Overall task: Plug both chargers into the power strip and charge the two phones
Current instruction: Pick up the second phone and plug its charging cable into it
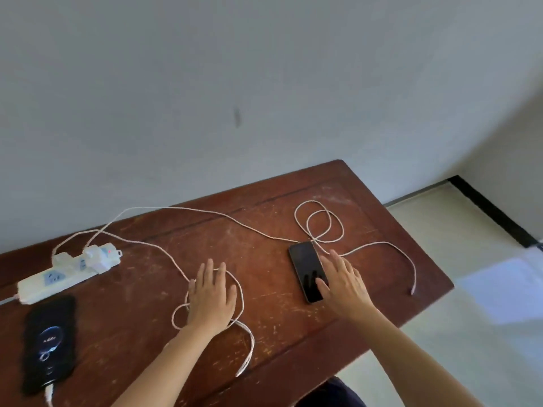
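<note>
A white power strip (47, 282) lies at the table's left with two white chargers (98, 257) plugged into it and a red light on. A black phone (48, 343) at the near left shows a lit charging screen, with a cable in its bottom end. A second phone (305, 268), screen dark, lies right of centre. My left hand (211, 295) rests flat and open on a looped white cable (244, 295). My right hand (345, 284) lies open with its thumb on the dark phone's right edge. The other cable (320, 224) coils behind that phone; its free end (412, 290) lies near the right edge.
The brown wooden table (264, 230) stands against a grey wall. Its right edge drops to a pale tiled floor (470, 289) with a black skirting strip. A dark piece of clothing shows at the bottom edge.
</note>
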A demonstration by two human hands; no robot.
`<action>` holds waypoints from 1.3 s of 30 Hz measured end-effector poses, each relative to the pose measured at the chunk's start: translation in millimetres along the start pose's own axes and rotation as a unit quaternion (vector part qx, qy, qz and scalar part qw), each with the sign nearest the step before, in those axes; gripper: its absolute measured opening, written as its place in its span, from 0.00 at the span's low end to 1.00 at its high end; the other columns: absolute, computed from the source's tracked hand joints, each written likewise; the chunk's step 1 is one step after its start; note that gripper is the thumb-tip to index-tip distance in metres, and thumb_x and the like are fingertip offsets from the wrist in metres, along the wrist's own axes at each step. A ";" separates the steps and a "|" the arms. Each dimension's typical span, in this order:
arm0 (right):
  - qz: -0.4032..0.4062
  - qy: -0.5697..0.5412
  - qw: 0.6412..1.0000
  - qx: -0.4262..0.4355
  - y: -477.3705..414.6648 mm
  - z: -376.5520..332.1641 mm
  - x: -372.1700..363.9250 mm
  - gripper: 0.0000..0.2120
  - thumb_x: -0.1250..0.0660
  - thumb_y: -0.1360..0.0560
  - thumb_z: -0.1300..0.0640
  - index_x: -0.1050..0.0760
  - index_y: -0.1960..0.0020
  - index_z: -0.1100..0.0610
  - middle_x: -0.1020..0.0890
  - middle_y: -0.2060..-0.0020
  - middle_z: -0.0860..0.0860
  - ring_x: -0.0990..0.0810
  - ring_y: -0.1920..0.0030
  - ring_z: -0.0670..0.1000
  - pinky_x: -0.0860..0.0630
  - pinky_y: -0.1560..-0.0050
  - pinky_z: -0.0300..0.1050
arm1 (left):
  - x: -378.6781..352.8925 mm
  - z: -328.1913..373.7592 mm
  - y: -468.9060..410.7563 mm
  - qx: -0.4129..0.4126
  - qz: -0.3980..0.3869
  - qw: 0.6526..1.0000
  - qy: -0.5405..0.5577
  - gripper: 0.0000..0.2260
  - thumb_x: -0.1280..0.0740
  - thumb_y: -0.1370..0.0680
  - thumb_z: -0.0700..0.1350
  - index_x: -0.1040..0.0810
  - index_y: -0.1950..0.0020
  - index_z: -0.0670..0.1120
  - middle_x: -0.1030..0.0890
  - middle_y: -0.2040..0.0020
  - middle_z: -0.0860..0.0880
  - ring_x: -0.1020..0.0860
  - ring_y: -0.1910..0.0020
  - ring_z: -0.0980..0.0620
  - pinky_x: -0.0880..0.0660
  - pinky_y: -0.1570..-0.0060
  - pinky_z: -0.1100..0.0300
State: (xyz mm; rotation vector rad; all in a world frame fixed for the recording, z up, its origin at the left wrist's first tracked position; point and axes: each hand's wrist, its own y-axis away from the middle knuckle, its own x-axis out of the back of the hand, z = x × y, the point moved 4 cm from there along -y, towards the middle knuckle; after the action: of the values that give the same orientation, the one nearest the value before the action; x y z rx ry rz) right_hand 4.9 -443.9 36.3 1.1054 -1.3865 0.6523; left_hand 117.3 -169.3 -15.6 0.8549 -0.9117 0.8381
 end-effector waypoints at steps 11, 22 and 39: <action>-0.014 -0.099 0.958 -0.270 17.9 167.6 -19.2 0.30 0.39 0.21 0.44 0.40 0.23 0.53 0.35 0.26 0.60 0.35 0.27 0.62 0.37 0.28 0.59 | -48.1 175.8 -55.0 0.143 -0.093 0.974 0.150 0.43 0.38 0.21 0.64 0.55 0.18 0.42 0.43 0.19 0.39 0.38 0.22 0.38 0.34 0.29 0.43; 0.010 -0.260 0.900 -0.349 -22.8 236.3 -31.8 0.28 0.44 0.19 0.53 0.45 0.21 0.58 0.26 0.33 0.61 0.24 0.36 0.64 0.28 0.37 0.57 | -79.0 226.6 -85.4 0.235 -0.091 0.968 -0.013 0.57 0.34 0.29 0.71 0.63 0.20 0.41 0.40 0.23 0.38 0.30 0.30 0.37 0.25 0.41 0.46; -0.056 -0.678 0.711 -0.180 -27.0 76.9 4.9 0.13 0.38 0.23 0.64 0.17 0.47 0.53 0.12 0.56 0.54 0.13 0.52 0.54 0.18 0.48 0.50 | 32.8 156.3 -63.3 0.276 0.012 0.834 0.477 0.18 0.26 0.28 0.54 0.22 0.46 0.43 0.19 0.50 0.46 0.24 0.56 0.53 0.32 0.53 0.54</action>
State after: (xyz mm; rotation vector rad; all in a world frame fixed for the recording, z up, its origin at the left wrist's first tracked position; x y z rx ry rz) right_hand -3.6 -524.0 22.9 1.3305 -2.4734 -0.7690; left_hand 136.5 -325.4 53.5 0.7558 0.2305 1.3969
